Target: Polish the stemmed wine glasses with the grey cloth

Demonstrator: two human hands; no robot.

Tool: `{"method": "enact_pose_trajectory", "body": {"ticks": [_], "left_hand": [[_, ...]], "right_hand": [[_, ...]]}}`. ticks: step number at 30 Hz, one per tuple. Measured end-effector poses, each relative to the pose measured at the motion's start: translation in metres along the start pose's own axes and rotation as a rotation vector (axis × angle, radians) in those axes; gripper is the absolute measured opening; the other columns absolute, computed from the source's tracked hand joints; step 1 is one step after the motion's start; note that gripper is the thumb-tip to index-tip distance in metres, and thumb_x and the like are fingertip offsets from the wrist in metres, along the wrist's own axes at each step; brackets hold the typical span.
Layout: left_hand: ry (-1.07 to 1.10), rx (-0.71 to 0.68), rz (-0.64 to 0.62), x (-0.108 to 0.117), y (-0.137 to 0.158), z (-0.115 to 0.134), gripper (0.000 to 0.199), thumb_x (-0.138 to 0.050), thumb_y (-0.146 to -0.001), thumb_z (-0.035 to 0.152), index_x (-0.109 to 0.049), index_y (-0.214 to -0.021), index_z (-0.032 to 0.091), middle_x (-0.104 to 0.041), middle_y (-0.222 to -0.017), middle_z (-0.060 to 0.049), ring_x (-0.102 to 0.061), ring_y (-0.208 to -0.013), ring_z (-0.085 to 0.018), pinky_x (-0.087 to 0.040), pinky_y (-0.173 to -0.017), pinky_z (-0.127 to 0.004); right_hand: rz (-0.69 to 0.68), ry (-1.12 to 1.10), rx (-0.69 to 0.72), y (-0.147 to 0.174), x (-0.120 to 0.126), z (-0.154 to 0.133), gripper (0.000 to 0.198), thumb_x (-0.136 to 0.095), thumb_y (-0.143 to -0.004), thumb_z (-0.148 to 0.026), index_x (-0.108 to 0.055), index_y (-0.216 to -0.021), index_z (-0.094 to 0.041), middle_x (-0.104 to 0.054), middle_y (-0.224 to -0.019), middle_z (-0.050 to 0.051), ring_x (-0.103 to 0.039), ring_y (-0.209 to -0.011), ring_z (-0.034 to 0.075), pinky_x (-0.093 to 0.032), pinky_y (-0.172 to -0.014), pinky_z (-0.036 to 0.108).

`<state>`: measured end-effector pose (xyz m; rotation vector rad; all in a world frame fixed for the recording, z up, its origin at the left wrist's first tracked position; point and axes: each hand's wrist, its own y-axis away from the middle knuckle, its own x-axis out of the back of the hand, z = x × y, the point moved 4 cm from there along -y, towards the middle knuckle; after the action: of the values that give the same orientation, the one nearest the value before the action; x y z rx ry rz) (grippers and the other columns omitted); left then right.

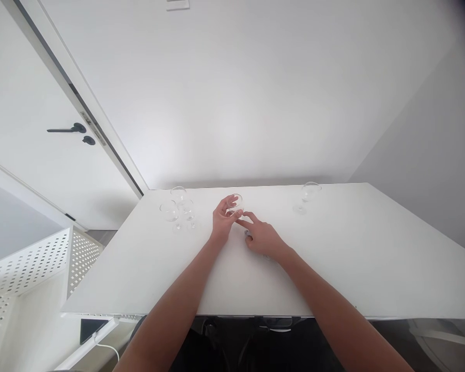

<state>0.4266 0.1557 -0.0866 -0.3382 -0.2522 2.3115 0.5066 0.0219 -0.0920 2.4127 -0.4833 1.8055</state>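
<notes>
A clear stemmed glass (235, 205) is in my left hand (222, 219), whose fingers and thumb wrap round its bowl above the middle of the table. My right hand (264, 237) is just right of it, its forefinger reaching to the underside of the bowl. The other fingers of my right hand are curled, and a small greyish thing (248, 233) shows at them, too small to name. Several clear stemmed glasses (169, 211) stand close together to the left of my hands. Another stemmed glass (311, 192) stands apart at the back right.
The white table (372, 258) backs onto a pale wall (232, 93). At the left are a door (31, 98) with a black handle (67, 129) and a white perforated panel (31, 258). A white cable (107, 346) hangs below the table's left front.
</notes>
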Motion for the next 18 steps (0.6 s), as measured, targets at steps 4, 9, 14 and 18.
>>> {"method": "enact_pose_trajectory", "body": {"ticks": [4, 9, 14, 18], "left_hand": [[-0.020, 0.008, -0.045, -0.003, 0.000, -0.002, 0.057, -0.082, -0.077, 0.041, -0.065, -0.130, 0.032, -0.060, -0.142, -0.009, -0.053, -0.125, -0.029, -0.049, -0.093, -0.041], [-0.022, 0.014, -0.105, -0.006, -0.002, -0.007, 0.063, -0.082, -0.077, 0.042, -0.061, -0.136, 0.033, -0.061, -0.141, -0.009, -0.053, -0.125, -0.029, -0.050, -0.093, -0.042], [-0.065, -0.011, -0.147, -0.008, -0.004, -0.009, 0.064, -0.080, -0.081, 0.039, -0.058, -0.140, 0.034, -0.059, -0.144, -0.009, -0.053, -0.127, -0.028, -0.050, -0.096, -0.042], [-0.076, 0.004, -0.203, -0.010, -0.003, -0.010, 0.067, -0.079, -0.082, 0.039, -0.053, -0.144, 0.034, -0.053, -0.150, -0.009, -0.053, -0.128, -0.029, -0.051, -0.097, -0.042]], "right_hand": [[-0.023, 0.079, 0.025, 0.000, -0.001, -0.005, 0.069, -0.049, -0.082, -0.017, -0.047, -0.149, -0.035, -0.039, -0.157, 0.006, -0.057, -0.063, 0.010, -0.038, -0.058, 0.029], [-0.060, 0.126, -0.024, 0.000, -0.001, -0.010, 0.061, -0.049, -0.083, -0.018, -0.052, -0.143, -0.031, -0.044, -0.152, 0.008, -0.060, -0.064, 0.012, -0.036, -0.057, 0.030], [-0.070, 0.140, -0.040, 0.000, -0.002, -0.012, 0.063, -0.049, -0.084, -0.018, -0.048, -0.145, -0.032, -0.044, -0.152, 0.010, -0.062, -0.065, 0.015, -0.038, -0.058, 0.031], [-0.082, 0.121, -0.066, 0.000, -0.003, -0.013, 0.063, -0.049, -0.085, -0.017, -0.045, -0.147, -0.030, -0.044, -0.150, 0.013, -0.065, -0.068, 0.016, -0.042, -0.062, 0.031]]}}
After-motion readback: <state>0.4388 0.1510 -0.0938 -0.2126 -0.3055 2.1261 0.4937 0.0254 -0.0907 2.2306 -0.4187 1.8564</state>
